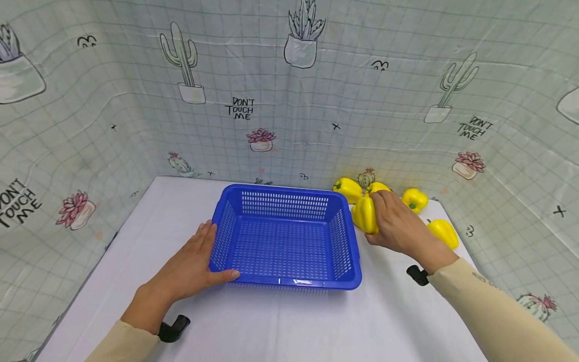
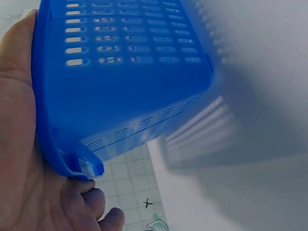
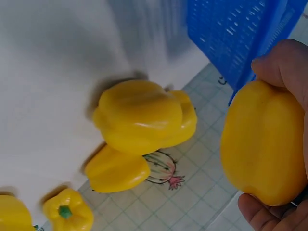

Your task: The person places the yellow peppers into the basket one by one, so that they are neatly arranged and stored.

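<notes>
My right hand [image 1: 398, 223] grips a yellow bell pepper [image 1: 364, 214] just off the basket's right side. In the right wrist view, the thumb lies near one end of this bell pepper [image 3: 263, 144] and fingertips near the other. A blue plastic basket [image 1: 280, 282] with slotted walls stands in the middle of the table, with nothing inside. My left hand [image 1: 187, 264] rests at its near left corner, fingers extended along the left side and thumb on the front rim. The left wrist view shows the palm against the basket's rim [image 2: 43, 96].
More yellow bell peppers lie behind and right of my right hand: one at the back [image 1: 347, 189], one with its green stem showing [image 1: 414, 200], and one near the right edge [image 1: 443, 234]. A patterned curtain [image 1: 289, 110] surrounds the white table [image 1: 280, 327].
</notes>
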Available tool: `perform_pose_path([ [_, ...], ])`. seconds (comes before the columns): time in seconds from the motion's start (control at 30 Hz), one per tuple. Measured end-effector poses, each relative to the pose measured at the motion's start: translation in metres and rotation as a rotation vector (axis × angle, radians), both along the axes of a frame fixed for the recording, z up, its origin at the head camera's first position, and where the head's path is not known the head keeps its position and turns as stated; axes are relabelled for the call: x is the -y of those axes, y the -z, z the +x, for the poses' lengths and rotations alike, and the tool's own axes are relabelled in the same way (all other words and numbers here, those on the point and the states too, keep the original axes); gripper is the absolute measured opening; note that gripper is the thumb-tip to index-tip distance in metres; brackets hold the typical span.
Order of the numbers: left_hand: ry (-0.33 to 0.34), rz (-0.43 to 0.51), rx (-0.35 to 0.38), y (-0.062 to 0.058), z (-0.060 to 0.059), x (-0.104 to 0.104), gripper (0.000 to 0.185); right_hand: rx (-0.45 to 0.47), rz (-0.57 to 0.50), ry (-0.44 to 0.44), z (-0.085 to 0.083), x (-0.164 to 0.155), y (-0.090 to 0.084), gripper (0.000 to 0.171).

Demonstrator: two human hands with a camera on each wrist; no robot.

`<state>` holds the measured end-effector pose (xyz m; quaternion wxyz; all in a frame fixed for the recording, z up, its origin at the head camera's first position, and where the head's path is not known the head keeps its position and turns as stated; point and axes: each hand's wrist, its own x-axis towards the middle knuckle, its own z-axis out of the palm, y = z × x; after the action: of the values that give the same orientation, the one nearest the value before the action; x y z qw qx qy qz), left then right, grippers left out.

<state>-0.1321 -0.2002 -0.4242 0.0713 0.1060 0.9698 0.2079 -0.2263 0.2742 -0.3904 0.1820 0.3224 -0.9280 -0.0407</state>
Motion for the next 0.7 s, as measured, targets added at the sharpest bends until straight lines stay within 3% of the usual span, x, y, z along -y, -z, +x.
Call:
perform_pose_path([
  [0.7,0.018,-0.018,-0.023,0.002,0.000,0.004,0.133,-0.043,0.009,-0.143,-0.030,0.074,-0.037,0.082],
])
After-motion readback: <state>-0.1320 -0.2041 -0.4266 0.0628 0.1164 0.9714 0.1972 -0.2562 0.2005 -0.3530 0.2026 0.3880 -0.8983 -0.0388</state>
